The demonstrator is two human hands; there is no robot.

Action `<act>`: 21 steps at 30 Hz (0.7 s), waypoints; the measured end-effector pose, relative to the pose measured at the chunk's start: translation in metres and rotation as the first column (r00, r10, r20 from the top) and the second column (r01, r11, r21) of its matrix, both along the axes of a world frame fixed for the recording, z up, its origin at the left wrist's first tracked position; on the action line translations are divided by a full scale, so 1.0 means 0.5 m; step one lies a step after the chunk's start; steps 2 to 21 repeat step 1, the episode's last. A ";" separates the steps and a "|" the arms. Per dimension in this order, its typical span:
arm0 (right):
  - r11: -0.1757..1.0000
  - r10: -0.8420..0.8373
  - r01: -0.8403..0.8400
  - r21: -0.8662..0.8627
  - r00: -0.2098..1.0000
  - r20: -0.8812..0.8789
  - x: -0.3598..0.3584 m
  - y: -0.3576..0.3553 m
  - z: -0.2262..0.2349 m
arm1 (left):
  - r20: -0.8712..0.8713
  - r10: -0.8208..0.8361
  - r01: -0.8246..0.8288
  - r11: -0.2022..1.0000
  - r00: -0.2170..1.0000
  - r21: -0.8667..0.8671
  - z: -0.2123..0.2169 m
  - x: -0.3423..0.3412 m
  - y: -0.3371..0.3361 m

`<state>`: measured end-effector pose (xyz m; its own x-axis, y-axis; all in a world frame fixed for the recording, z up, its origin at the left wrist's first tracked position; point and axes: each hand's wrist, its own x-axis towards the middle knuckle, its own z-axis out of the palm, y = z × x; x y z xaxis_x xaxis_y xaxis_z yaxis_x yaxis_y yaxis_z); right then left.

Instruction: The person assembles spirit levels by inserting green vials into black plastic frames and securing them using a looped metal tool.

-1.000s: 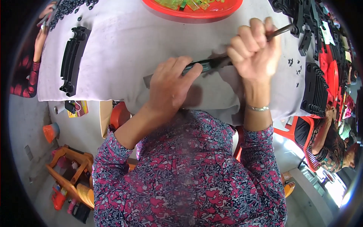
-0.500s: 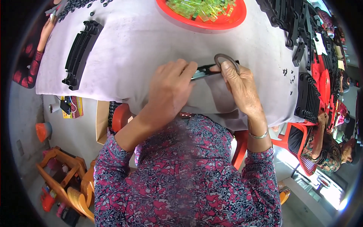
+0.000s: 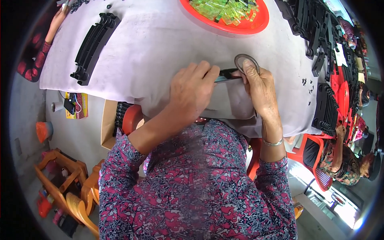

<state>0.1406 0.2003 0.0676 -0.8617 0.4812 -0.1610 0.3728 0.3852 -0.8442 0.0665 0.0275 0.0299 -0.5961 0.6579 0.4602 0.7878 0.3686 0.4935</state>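
A black plastic strip [image 3: 227, 75] is stretched between my two hands, just above the table's near edge. My left hand [image 3: 193, 87] is closed round its left end, which the fingers mostly hide. At the other end my right hand [image 3: 261, 88] grips the strip. Under the right thumb, pressed against that end, is a dark grey ring [image 3: 239, 57], its round opening facing up. A larger curved black plastic part [image 3: 95, 46] lies by itself on the left of the table.
A red bowl [image 3: 262, 25] of clear yellow-green pieces stands at the far side. Black parts [image 3: 308, 24] are piled at the far right, with a stack [image 3: 325, 108] nearer. Tiny black bits [image 3: 311, 86] lie beside it. Another person's hand [image 3: 60, 16] reaches in at far left.
In the picture, both hands with the strip and ring appear slightly farther right. The table things have shifted as well, so the view itself has moved. Both hands keep their hold.
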 end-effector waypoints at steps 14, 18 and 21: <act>1.000 -0.018 0.018 -0.026 1.000 0.014 -0.001 0.004 -0.002 | 0.005 -0.002 0.002 1.000 1.000 -0.014 0.000 -0.003 -0.001; 1.000 -0.018 0.018 -0.026 1.000 0.014 -0.001 0.004 -0.002 | 0.005 -0.002 0.002 1.000 1.000 -0.014 0.000 -0.003 -0.001; 1.000 -0.018 0.018 -0.026 1.000 0.014 -0.001 0.004 -0.002 | 0.005 -0.002 0.002 1.000 1.000 -0.014 0.000 -0.003 -0.001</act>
